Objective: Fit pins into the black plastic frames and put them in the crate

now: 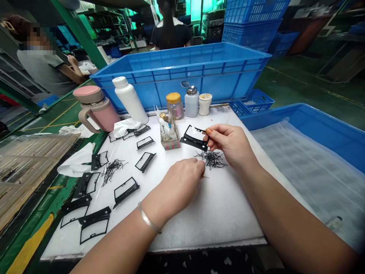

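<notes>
From the head view, the right hand (228, 144) pinches a black plastic frame (195, 139) by its right edge, thumb and fingers closed narrowly on it, holding it just above the white work mat (199, 213) at about one o'clock from the mat's middle. The frame looks thin, light and fairly stiff, yet its slim bars probably flex or snap if squeezed across the opening; the thicker ribbed edge seems the safer place to grip.

The left hand (182, 186) rests on the mat with fingertips drawn together at the edge of a pile of thin black pins (212, 159); whether a pin is actually between them I cannot tell. The pins look very light, springy and apt to tangle or slip, best taken singly near one end.

More frames (125, 189) lie scattered toward nine o'clock, with a second pin heap (111, 168). At twelve o'clock stand a white bottle (130, 99), a pink mug (96, 108) and a blue crate (182, 72).
</notes>
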Demonstrator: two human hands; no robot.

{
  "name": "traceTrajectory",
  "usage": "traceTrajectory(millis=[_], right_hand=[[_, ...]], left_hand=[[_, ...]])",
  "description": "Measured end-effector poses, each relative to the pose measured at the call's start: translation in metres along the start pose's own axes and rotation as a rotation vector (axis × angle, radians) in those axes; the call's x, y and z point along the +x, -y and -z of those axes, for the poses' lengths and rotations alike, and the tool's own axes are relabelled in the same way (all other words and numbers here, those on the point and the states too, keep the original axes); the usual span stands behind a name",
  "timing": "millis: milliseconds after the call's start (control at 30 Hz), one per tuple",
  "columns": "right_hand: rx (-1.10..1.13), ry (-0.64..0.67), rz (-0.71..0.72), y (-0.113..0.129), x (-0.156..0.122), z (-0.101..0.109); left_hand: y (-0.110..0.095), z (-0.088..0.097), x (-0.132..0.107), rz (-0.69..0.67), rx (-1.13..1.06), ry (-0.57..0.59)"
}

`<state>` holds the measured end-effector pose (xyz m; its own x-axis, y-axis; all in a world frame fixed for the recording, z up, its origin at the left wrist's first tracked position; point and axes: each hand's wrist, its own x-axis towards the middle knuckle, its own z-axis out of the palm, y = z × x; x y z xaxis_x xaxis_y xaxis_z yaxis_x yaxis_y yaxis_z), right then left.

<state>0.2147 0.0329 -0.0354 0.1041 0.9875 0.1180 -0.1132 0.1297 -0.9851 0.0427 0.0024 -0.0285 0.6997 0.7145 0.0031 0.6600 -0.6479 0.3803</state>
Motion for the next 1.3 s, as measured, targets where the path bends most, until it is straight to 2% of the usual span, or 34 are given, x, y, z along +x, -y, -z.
traceTrajectory(millis=[100,233,333,433,500,600,767,833,967,1100,1300], right_hand=[[-0.061,0.037,-0.014,0.0,-0.002,-0.002],[-0.181,0.1,-0.013,0.0,-0.006,-0.007],[-0.208,0.137,-0.031,0.001,-0.01,-0.011],[-0.208,0.171,-0.053,0.003,-0.012,-0.013],[-0.217,0.177,-0.063,0.004,-0.013,-0.014],[-0.22,0.183,-0.08,0.004,-0.013,-0.015],[-0.208,0.198,-0.106,0.003,-0.014,-0.015],[-0.198,0.206,-0.107,0.003,-0.015,-0.015],[-0.208,0.23,-0.1,0.003,-0.017,-0.015],[-0.219,0.248,-0.097,0.002,-0.018,-0.017],[-0.232,0.276,-0.11,0.002,-0.022,-0.023]], left_hand=[[-0.003,0.019,-0.019,0.017,-0.297,-0.025],[0.002,0.037,-0.036,0.081,-0.722,-0.127],[0.011,0.036,-0.038,0.105,-0.984,-0.275],[0.021,0.026,-0.037,0.15,-1.115,-0.401],[0.025,0.02,-0.036,0.158,-1.156,-0.439],[0.028,0.018,-0.039,0.162,-1.095,-0.505],[0.033,0.02,-0.042,0.187,-0.798,-0.713],[0.034,0.02,-0.042,0.165,-0.726,-0.759],[0.034,0.018,-0.041,0.136,-0.677,-0.707],[0.031,0.014,-0.041,0.169,-0.6,-0.664],[0.028,0.008,-0.037,-0.034,-0.239,-0.638]])
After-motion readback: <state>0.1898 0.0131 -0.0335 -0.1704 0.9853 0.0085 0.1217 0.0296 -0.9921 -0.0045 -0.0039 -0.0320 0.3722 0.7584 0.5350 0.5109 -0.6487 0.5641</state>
